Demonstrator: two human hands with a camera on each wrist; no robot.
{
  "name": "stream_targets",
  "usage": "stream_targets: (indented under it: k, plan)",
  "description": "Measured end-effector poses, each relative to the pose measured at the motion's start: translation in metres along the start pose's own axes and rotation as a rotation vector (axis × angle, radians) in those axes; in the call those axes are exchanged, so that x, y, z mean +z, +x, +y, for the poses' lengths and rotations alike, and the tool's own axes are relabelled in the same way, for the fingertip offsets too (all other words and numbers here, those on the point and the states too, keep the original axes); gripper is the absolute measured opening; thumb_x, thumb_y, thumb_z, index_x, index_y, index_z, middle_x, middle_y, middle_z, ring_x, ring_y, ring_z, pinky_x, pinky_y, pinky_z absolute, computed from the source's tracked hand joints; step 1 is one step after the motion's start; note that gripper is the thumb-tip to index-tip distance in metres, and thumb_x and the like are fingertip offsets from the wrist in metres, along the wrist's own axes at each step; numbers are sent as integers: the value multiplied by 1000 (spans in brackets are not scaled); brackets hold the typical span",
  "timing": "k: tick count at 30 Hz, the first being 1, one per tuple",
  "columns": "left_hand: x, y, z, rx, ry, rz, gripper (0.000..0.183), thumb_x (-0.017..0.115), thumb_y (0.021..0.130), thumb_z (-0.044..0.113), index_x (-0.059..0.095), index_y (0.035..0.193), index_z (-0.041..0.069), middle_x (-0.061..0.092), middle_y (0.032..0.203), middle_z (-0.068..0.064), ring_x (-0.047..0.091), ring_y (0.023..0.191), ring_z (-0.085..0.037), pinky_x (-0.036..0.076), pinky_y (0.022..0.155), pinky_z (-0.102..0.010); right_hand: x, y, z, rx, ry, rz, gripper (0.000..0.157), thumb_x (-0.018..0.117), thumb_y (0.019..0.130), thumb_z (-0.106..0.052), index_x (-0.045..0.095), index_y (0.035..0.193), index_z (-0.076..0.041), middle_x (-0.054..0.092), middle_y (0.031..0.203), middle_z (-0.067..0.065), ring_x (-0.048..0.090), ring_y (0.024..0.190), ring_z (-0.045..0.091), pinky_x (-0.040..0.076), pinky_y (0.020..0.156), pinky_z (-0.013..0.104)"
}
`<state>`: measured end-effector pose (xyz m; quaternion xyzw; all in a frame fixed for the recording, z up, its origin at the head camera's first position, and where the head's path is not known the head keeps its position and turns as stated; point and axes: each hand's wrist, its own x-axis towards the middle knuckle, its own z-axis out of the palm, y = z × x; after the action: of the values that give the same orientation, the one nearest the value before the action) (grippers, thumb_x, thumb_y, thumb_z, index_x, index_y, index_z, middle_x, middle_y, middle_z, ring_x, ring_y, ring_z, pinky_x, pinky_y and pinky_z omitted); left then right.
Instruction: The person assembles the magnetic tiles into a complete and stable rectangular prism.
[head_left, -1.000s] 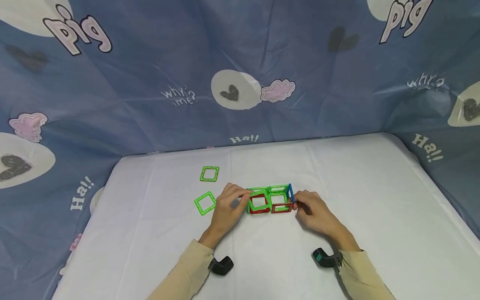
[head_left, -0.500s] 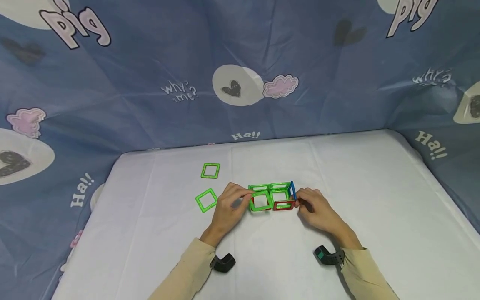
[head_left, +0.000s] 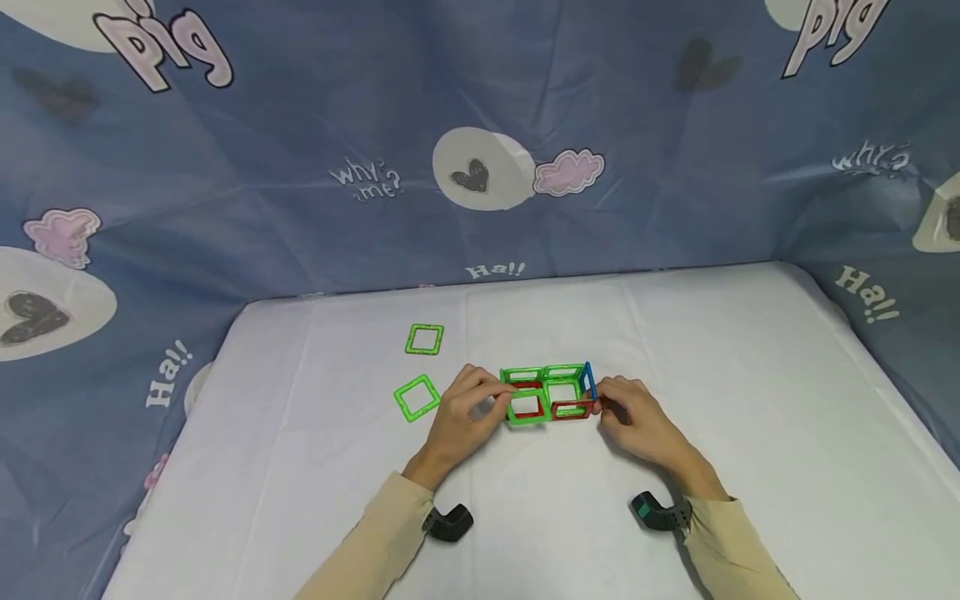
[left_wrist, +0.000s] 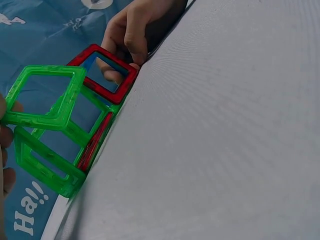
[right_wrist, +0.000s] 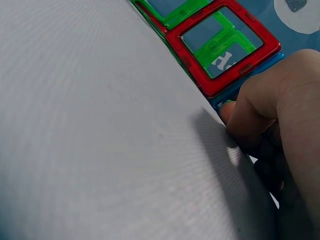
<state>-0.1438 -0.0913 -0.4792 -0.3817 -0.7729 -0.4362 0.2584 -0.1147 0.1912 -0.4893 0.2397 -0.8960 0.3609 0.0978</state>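
In the head view my left hand (head_left: 463,418) pinches a green square magnetic tile (head_left: 529,420) by its left side. It is tilted over the front of the left half of a low structure of magnetic tiles. That structure has green walls (head_left: 562,367) at the back and a red tile (head_left: 572,405) upright at front right. A blue tile (head_left: 592,382) closes its right end, and my right hand (head_left: 637,421) grips this one low down with thumb and fingers. In the left wrist view another red tile (left_wrist: 95,142) lies flat in the left half.
Two loose green square tiles lie left of the structure, one farther back (head_left: 424,327) and one near my left hand (head_left: 410,386). A white cloth (head_left: 540,517) covers the table. Behind it hangs a blue printed curtain (head_left: 300,242).
My left hand has lowered and tilted the green tile forward at the structure's front left, so the flat red tile shows behind it again. The right hand stays at the blue tile.
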Motion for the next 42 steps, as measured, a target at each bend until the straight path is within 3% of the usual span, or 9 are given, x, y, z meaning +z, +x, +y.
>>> stream_targets:
  k: [18,29,42]
  plan:
    - [1,0,-4,34,-22,-72,7,68,86,11,74,88,12,60,78,5,49,77,-8,42,68,-15,-1,0,1,-5,11,9,26,58,74,5,59,85,-19,51,75,-13,40,74,3,28,76,23]
    - [0,0,-3,22,13,-115,7,68,86,13,74,89,11,58,77,6,44,74,-7,38,66,-15,-1,0,1,7,27,0,25,59,76,5,58,83,-19,51,75,-13,41,74,3,27,77,23]
    - [-2,1,-3,91,108,-128,6,69,85,13,74,87,11,55,76,5,42,73,-9,37,64,-18,-1,0,0,6,22,-6,28,60,74,4,59,86,-21,51,75,-13,40,73,3,28,76,23]
